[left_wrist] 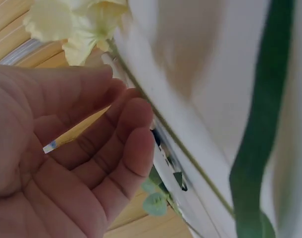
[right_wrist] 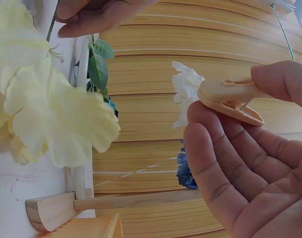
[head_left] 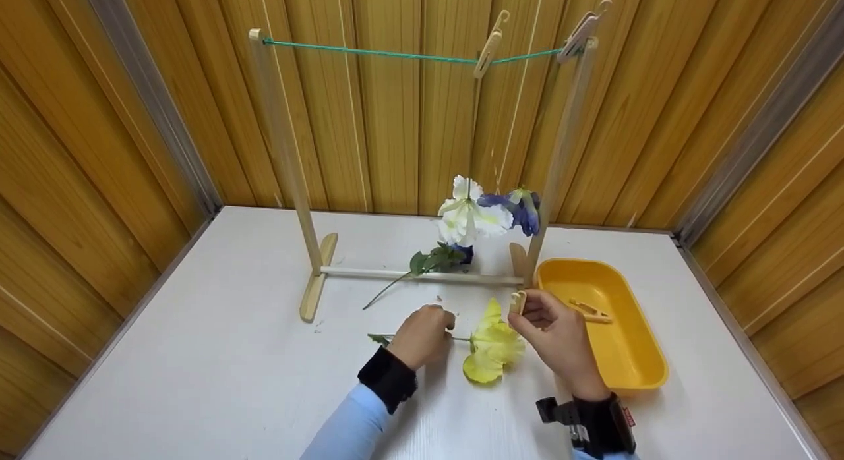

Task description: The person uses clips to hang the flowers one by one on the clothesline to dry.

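Flowers: three in the head view; a white flower (head_left: 468, 219) and a blue flower (head_left: 521, 209) at centre by the rack, a yellow flower (head_left: 491, 348) lower centre on the white table (head_left: 217, 368).
Clothespins: four; two on the green line (head_left: 369, 51) along the top, one in the yellow tray (head_left: 613, 354) at right, one clothespin (head_left: 517, 302) in a hand.
Rack: one wooden drying rack (head_left: 283, 157), left to centre-right.
Left hand (head_left: 422, 335): fingers curled down over the yellow flower's thin stem (head_left: 460, 339), left of the bloom; a firm pinch cannot be told.
Right hand (head_left: 560, 338): thumb and forefinger pinch the clothespin (right_wrist: 230, 96), just above and right of the yellow bloom.
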{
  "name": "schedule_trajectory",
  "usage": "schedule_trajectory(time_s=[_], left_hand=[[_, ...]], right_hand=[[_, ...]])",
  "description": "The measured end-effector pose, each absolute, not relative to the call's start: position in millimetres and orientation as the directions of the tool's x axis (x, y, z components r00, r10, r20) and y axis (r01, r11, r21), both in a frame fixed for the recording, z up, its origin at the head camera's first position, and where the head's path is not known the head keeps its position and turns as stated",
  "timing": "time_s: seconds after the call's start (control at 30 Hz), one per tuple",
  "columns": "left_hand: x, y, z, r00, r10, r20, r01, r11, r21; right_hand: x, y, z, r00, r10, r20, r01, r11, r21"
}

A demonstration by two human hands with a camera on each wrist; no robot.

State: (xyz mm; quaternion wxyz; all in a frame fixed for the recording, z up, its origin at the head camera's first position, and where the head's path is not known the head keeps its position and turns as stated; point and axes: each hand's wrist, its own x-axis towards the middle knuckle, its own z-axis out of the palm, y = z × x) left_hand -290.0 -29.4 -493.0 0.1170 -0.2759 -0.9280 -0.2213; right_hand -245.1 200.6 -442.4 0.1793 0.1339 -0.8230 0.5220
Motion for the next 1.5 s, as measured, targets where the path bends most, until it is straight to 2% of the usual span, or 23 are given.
schedule_trajectory(time_s=[0.27,0.57,0.8,1.33,1.5], left_hand=[[-281,-58,-485,-0.878,0.364,0.31,0.467,0.789,0.399],[-268,-87,-498,-0.879,0.231,0.417,0.392,0.848,0.357],[-268,-99,-509,-0.854,0.236,0.464,0.395,0.874,0.284],[-275,-104,-516,-0.841,0.222,0.494,0.398,0.872,0.286],[-276,-106,-514,-0.858,0.211,0.468,0.39,0.862,0.325]], right_hand=[[-246,201,-442,-0.903,-0.043,0.428,-0.405,0.417,-0.814],[-246,201,-444,-0.916,-0.038,0.399,-0.379,0.406,-0.832],[-246,202,-444,-0.919,-0.033,0.394,-0.372,0.409,-0.833],[-245,200,-443,-0.927,-0.037,0.374,-0.356,0.41,-0.84],[-246,198,-443,-0.928,-0.036,0.37,-0.351,0.411,-0.841]])
